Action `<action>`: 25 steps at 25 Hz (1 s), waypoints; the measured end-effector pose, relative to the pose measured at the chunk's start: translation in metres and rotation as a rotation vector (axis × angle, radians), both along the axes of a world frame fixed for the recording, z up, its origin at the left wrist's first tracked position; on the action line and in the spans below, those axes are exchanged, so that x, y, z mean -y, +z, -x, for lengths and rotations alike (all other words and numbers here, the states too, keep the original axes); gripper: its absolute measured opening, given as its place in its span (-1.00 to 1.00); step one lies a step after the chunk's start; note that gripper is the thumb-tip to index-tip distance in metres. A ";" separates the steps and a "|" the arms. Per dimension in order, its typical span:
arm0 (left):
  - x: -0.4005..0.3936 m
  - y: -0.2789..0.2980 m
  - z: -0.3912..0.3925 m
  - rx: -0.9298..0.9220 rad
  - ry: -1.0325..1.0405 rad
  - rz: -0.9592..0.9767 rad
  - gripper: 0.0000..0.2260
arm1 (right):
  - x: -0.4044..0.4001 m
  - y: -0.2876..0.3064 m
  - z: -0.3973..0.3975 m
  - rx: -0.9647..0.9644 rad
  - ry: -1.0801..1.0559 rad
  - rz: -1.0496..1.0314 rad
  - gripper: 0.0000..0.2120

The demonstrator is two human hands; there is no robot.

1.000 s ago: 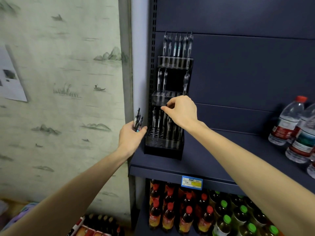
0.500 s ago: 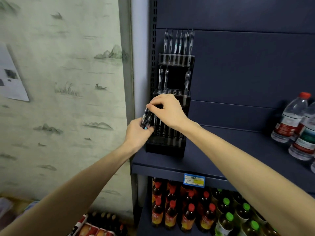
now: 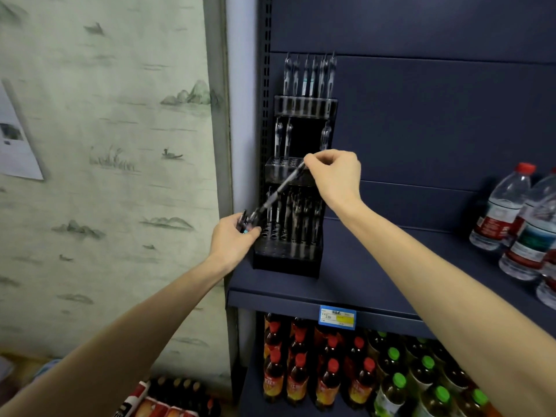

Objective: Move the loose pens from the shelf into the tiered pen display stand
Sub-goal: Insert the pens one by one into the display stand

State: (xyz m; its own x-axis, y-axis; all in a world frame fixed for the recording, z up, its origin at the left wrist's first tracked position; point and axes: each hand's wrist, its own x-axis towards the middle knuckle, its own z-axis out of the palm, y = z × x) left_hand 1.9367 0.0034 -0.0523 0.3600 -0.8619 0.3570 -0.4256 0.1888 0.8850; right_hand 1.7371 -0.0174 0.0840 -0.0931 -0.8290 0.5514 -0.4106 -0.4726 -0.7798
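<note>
A black tiered pen display stand [image 3: 287, 263] stands at the left end of the dark blue shelf [image 3: 355, 284]. Its top tier is full of pens, the middle tier holds three, and the bottom tier is partly filled. My left hand [image 3: 233, 240] is just left of the bottom tier, closed around a small bunch of pens [image 3: 244, 225]. My right hand [image 3: 335, 173] is in front of the middle tier and pinches the upper end of one pen [image 3: 278, 192]. That pen slants down-left, its lower end reaching the bunch in my left hand.
Water bottles [image 3: 508, 206] stand on the same shelf at the far right. Below, rows of red-capped and green-capped drink bottles [image 3: 331, 377] fill the lower shelf, under a price tag [image 3: 337, 316]. A painted wall panel [image 3: 105, 176] borders the shelf on the left.
My right hand went from the stand to the bunch in my left hand, gripped one pen, and has now risen to the right, drawing that pen out at a slant.
</note>
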 end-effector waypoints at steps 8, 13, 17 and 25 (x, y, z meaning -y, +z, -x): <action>0.009 0.017 -0.003 -0.317 0.007 0.055 -0.69 | 0.005 -0.018 0.006 -0.498 -0.016 0.173 -0.72; 0.004 0.011 -0.001 -0.278 -0.004 0.081 -0.59 | 0.006 -0.015 0.004 -0.430 -0.038 0.221 -0.79; 0.001 0.010 -0.003 -0.283 0.022 0.063 -0.63 | 0.008 -0.013 0.004 -0.488 -0.026 0.231 -0.75; -0.002 0.010 0.003 -0.197 0.009 0.067 -0.63 | 0.001 -0.012 -0.002 -0.508 -0.004 0.252 -0.73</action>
